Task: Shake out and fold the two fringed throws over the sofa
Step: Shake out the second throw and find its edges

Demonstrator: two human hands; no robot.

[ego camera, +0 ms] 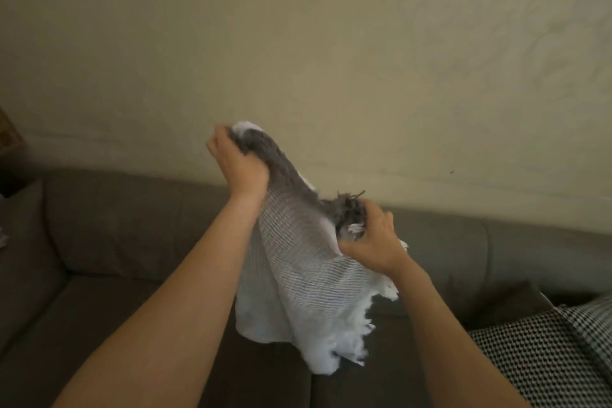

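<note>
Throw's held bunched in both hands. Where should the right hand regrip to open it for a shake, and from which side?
Probably the white fringed edge of the throw, hanging free low on the right. Come from the right, below the right hand. The left hand already clamps the grey end high, so that corner looks like the open one.

I see the brown sofa (109, 242) below; a black-and-white houndstooth throw (546, 351) lies on its right seat.
</note>
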